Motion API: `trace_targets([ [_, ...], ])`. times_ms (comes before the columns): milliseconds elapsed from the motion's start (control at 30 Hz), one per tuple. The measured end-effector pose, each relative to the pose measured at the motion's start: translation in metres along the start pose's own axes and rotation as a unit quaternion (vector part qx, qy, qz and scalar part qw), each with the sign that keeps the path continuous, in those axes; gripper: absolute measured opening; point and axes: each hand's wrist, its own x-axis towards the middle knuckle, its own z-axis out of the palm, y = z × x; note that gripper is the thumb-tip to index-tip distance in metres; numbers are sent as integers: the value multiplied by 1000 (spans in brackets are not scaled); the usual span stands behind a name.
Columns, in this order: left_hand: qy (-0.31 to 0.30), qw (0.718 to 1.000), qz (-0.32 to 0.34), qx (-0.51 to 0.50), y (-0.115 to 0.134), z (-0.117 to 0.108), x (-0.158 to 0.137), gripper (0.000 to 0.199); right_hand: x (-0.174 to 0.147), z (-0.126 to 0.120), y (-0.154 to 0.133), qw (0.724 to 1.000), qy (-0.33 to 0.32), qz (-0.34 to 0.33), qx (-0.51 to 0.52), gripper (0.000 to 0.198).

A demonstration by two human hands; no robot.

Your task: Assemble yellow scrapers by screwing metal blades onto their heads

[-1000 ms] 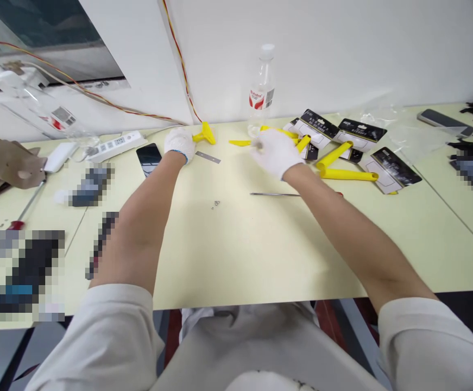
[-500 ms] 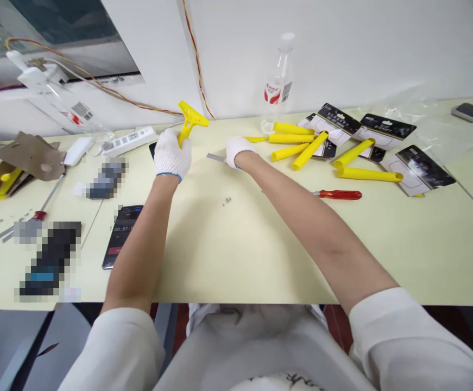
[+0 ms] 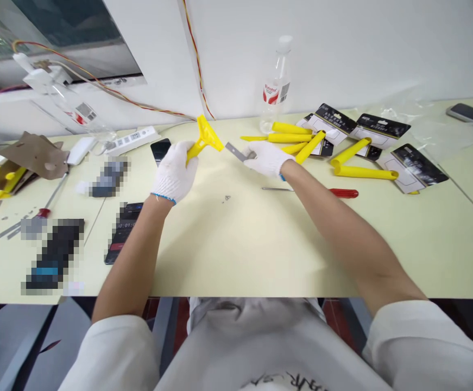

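My left hand (image 3: 176, 172), in a white knit glove, is closed round the handle of a yellow plastic scraper (image 3: 208, 134), its wide head tilted toward the right. Facing it, my gloved right hand (image 3: 266, 158) pinches a flat grey metal blade (image 3: 236, 151) by one end. A small gap separates the blade's free end from the scraper head. On the table below lie a few tiny screws (image 3: 227, 198). A screwdriver with a red handle (image 3: 344, 193) lies under my right forearm, which hides part of its shaft.
Several yellow handles (image 3: 366, 172) and black-and-white packaging cards (image 3: 413, 167) lie at the right. A clear bottle (image 3: 275, 89) stands by the wall. Phones (image 3: 120, 233), a power strip (image 3: 132, 140), brown cardboard (image 3: 32, 155) and another screwdriver (image 3: 44, 212) occupy the left side.
My right hand has lifted the blade from the table and brought it near the scraper. My left hand has moved slightly right and toward me, turning the scraper head clockwise.
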Motion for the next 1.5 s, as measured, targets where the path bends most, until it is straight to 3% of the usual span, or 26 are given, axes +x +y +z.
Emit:
trace_targets([
  [167,-55,994,82,53,26,6,-20,49,-53,-19,-10,969,-35,52,240,30],
  [400,-89,980,120,130,50,16,-33,47,-76,-8,-17,942,-5,126,310,31],
  [600,-74,981,119,136,47,27,-39,47,-75,2,-19,939,34,147,308,30],
  [833,-72,982,114,135,45,29,-40,48,-75,1,-15,942,17,123,311,31],
  [1267,-104,980,102,134,51,26,-40,50,-71,9,-13,949,30,138,282,35],
  [1500,-86,981,102,139,50,29,-41,47,-71,9,-15,947,33,140,288,37],
])
